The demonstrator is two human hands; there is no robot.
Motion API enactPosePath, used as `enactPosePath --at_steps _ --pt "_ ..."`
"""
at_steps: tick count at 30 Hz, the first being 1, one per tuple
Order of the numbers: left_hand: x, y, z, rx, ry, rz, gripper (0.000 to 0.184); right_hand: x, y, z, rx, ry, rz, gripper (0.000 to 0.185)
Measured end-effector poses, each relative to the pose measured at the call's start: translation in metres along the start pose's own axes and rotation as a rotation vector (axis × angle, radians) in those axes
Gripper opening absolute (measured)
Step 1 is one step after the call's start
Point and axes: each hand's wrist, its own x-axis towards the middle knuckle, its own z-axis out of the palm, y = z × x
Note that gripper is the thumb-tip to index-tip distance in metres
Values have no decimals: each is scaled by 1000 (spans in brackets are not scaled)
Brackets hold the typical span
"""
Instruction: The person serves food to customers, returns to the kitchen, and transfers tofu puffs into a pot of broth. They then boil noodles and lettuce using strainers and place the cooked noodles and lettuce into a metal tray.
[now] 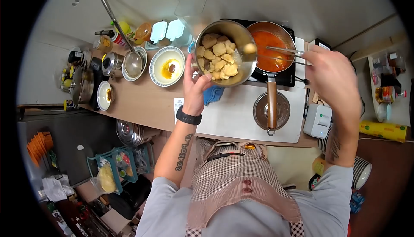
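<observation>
My left hand (196, 81) grips the rim of a steel bowl (248, 71), tilted beside the pan. Pale, chunky pieces of food (220, 55) fill much of the bowl. One round piece (249, 48) shows near its right rim; whether it touches the wall I cannot tell. My right hand (330, 75), slightly blurred, is closed on metal tongs (284, 50), whose arms are apart and reach left over the pan. Red-orange sauce (267, 42) with a few lumps lies in the saucepan (290, 33), its wooden handle (271, 103) pointing toward me.
Under the pan is a black cooktop (286, 80). A glass lid (258, 112) lies beneath the handle. A blue cloth (213, 94) sits below the bowl. Leftward stand a yolk-stained bowl (154, 71), a strainer (133, 63) over another bowl, and a small dish (103, 101). A white device (318, 120) stands right.
</observation>
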Motion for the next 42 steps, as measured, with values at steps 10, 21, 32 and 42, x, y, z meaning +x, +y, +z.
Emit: enactPosePath --at_steps 10,21,32,42 --pt "3 -4 -6 22 2 -2 92 -18 45 57 -65 -102 189 13" --pt "-2 -6 5 38 -45 -1 90 33 -15 69 -115 61 -238 7" --pt "3 -3 -6 13 -3 -3 89 -16 62 73 -136 -146 99 10" --pt "1 -3 4 -18 -17 17 93 0 -15 17 -19 -111 -99 12"
